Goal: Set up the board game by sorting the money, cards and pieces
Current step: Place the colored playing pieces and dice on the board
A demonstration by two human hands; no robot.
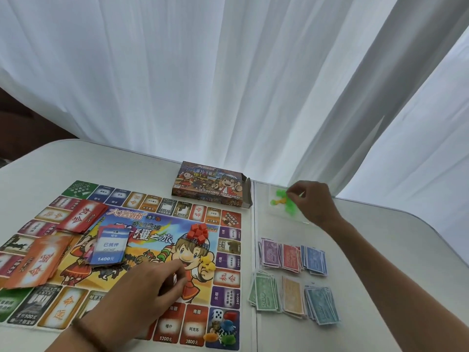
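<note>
- Pinching with fingers drawn together, the right hand (311, 201) grips the bright green plastic pieces (280, 193) that lie in a clear plastic bag (279, 215) on the white desk (380, 250), just past the far right corner of the colourful printed game board (152, 240).
- The left hand (152, 283) rests on the game board's centre picture, fingers curled and index tip down on the print; I cannot tell whether they hold anything. A brown beaded bracelet (88, 334) circles its wrist.
- On the game board sit a pile of small red cubes (199, 231) beyond centre, small yellow pieces (208, 264) right of centre, and a white die (217, 315) with mixed coloured tokens (223, 331) in the near right corner.
- The game board's left half carries a red card stack (82, 218), an orange card stack (38, 265) and blue-and-white deed cards (110, 247).
- Right of the game board, paper money lies in two rows: purple notes (271, 255), red notes (290, 257) and blue notes (314, 260) farther; green notes (264, 295), orange notes (293, 297) and light blue notes (322, 306) nearer.
- The illustrated cardboard game box (210, 188) stands at the game board's far edge.
</note>
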